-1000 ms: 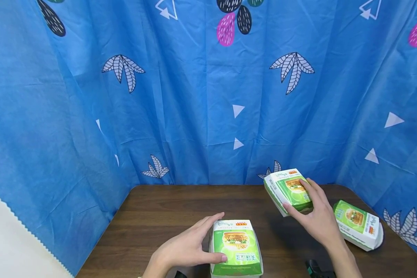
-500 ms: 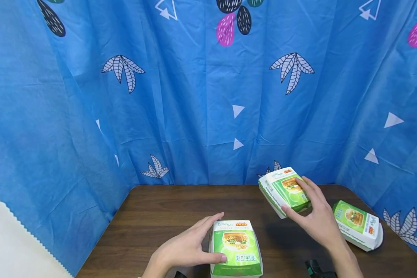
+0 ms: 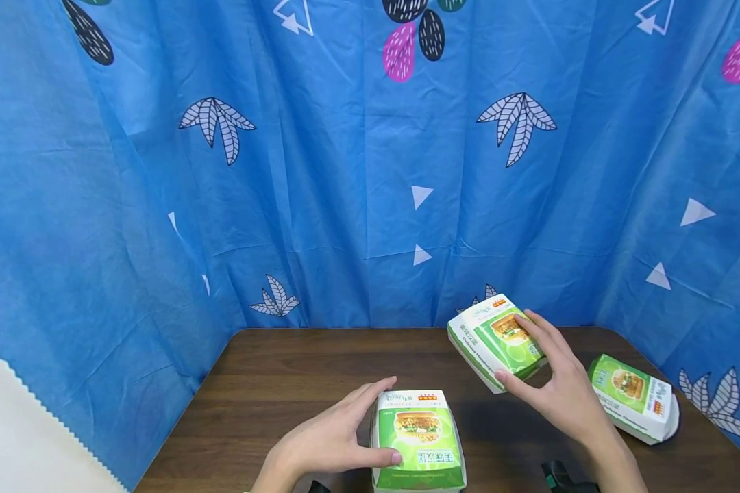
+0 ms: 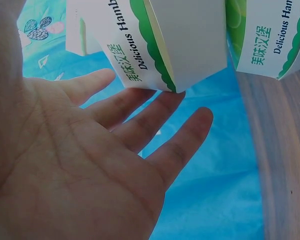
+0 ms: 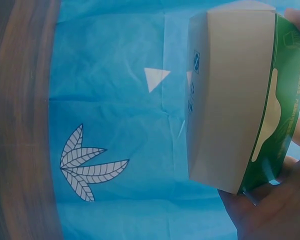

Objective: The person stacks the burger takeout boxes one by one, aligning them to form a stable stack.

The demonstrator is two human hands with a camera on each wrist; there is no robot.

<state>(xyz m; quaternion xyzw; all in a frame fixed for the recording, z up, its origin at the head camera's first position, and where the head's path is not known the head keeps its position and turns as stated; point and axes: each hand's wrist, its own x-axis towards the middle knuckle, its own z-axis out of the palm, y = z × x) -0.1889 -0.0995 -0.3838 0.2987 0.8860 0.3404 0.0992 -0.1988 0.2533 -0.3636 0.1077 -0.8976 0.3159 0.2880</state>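
Near the front of the table a green-and-white hamburger box (image 3: 416,445) lies at my left hand (image 3: 333,438). The thumb rests over its top, and the other fingers stretch along its left side. In the left wrist view, nearly straight fingertips touch the box's lower edge (image 4: 145,55); another hamburger box (image 4: 270,40) sits close beside it on the table side. My right hand (image 3: 567,390) holds a hamburger box (image 3: 496,342) raised and tilted above the table, thumb on the near side and fingers on the far side. Its pale base (image 5: 235,95) shows in the right wrist view.
One more hamburger box (image 3: 632,397) lies tilted on the right part of the brown table (image 3: 271,383). A blue patterned curtain (image 3: 345,171) closes off the back and sides. A black wrist strap part (image 3: 564,476) shows by the right forearm.
The right hand has moved left with its hamburger box, turning it slightly. The left hand and the box at it stay still.
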